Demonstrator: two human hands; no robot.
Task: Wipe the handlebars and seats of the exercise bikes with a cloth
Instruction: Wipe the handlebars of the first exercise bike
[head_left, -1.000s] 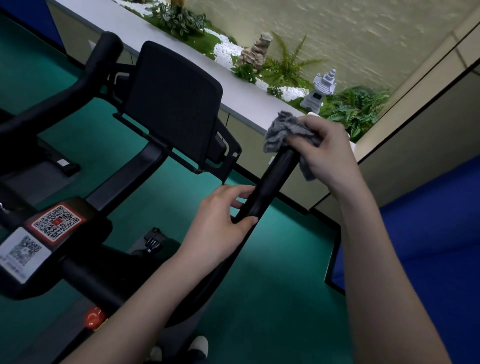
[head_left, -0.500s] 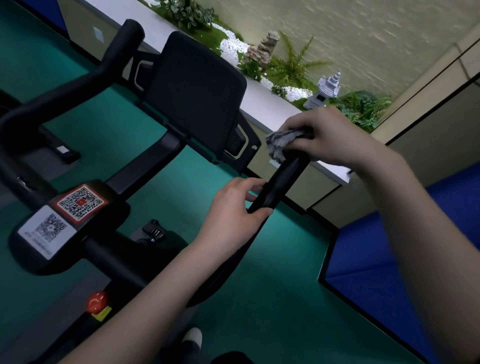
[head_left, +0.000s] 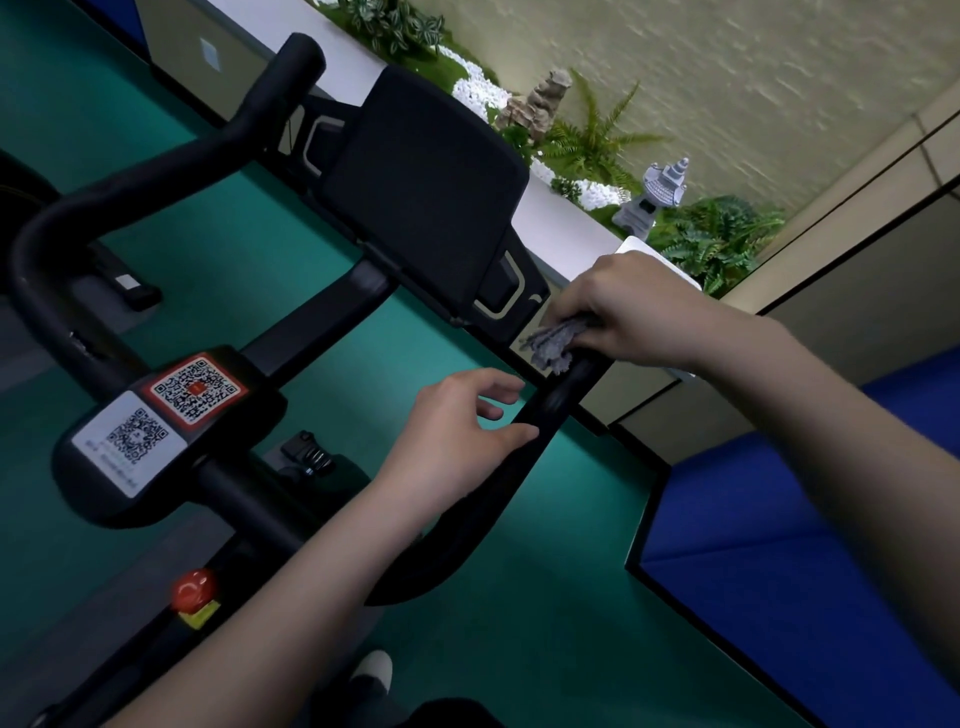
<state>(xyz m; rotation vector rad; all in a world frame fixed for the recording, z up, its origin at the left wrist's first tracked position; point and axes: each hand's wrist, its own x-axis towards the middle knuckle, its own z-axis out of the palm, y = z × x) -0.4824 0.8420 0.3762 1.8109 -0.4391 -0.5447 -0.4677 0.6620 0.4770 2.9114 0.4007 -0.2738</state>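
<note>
Right grip (head_left: 639, 312) is curled over a gray cloth (head_left: 550, 343), pressing it onto the far tip of the bike's right handlebar (head_left: 558, 402). The cloth bunches out on the left of the fingers, touching the bar end. Left grip (head_left: 457, 431) sits lower on the same bar, approx. mid-length. Its thumb lies against the bar, the other fingers are relaxed & spread, not wrapped round it, holding nothing. The bar is black and runs up and away from the person. Left handlebar (head_left: 208, 150) curves up at far left, w/ no hand on it. Betw. the two bars stands a black console panel (head_left: 421, 197). Below it, on the stem, a housing carries two QR stickers (head_left: 195, 389), one red-framed, one white. A red knob (head_left: 193, 590) sits lower on the frame. Green floor (head_left: 519, 649) lies underneath, w/ a blue mat (head_left: 805, 545) at right. Behind the bike is a ledge w/ ferns, white pebbles & a small stone lantern (head_left: 657, 197).
</note>
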